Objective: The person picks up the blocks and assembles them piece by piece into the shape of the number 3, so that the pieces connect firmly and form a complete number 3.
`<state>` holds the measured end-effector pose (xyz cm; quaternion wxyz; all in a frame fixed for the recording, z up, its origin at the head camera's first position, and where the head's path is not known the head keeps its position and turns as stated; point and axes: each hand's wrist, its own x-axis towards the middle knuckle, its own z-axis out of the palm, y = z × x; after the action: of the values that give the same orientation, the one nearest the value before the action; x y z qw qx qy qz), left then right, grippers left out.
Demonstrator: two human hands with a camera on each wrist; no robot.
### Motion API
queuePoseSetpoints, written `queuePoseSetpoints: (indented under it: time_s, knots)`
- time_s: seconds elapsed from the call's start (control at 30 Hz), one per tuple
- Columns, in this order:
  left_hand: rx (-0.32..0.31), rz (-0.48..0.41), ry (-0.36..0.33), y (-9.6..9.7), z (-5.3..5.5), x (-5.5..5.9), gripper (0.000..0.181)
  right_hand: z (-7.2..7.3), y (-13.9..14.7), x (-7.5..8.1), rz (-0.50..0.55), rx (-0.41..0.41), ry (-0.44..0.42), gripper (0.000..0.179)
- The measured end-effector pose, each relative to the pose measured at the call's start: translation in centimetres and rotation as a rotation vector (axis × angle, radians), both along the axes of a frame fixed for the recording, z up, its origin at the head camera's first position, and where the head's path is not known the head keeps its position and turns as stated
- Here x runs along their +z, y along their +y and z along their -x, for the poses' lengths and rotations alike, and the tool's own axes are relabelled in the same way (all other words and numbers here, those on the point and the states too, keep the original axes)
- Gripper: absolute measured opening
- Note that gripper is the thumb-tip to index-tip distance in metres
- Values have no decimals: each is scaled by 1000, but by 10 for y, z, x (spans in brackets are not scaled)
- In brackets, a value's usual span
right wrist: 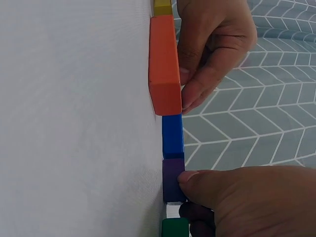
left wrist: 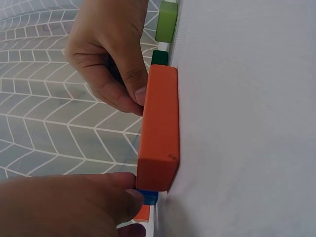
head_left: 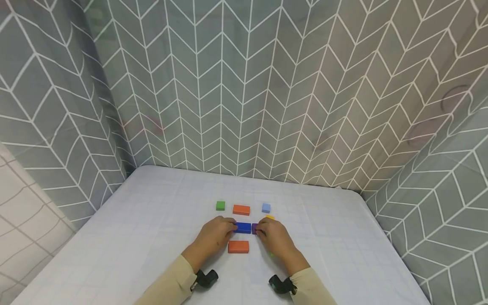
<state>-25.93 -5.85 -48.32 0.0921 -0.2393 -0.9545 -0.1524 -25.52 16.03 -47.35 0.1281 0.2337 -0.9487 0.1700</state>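
A long blue block (head_left: 243, 228) lies flat on the white table, and my left hand (head_left: 215, 233) pinches its left end between thumb and fingers. At its right end sits a short purple block (right wrist: 174, 180), nearly end to end with the blue one. My right hand (head_left: 277, 239) holds the purple block, with the thumb on its near side and the other fingers curled behind. An orange block (head_left: 238, 247) lies in front of the blue one, between my forearms. A dark green block (right wrist: 175, 228) stands right of the purple block; my right hand hides it in the head view.
Behind the blue block lie a green block (head_left: 220, 206), another orange block (head_left: 241, 210) and a light blue block (head_left: 266, 208). A yellow block (head_left: 270, 217) peeks out behind my right hand, and a light green block (left wrist: 167, 22) stands beyond it. A patterned curtain (head_left: 244, 93) surrounds the table (head_left: 160, 203).
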Motion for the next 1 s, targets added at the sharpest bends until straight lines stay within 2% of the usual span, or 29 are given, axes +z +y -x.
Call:
queuePoseSetpoints:
  time_s: [0.4, 0.57, 0.73, 0.9, 1.0]
  knots:
    - [3, -20, 1, 0, -1, -1, 18, 2, -1, -4, 17, 26, 45, 8]
    - [-5, -68, -13, -1, -2, -1, 19, 2, 1, -3, 30, 23, 30, 8]
    - [-4, -105, -31, -2, -3, -1, 22, 3, 8, 1, 74, -53, 19, 9]
    - [10, -100, -39, -3, -4, -1, 28, 9, 20, -2, 160, -209, 30, 12]
    - [21, -101, -49, -3, -4, -1, 30, 10, 25, -3, 187, -297, -5, 14]
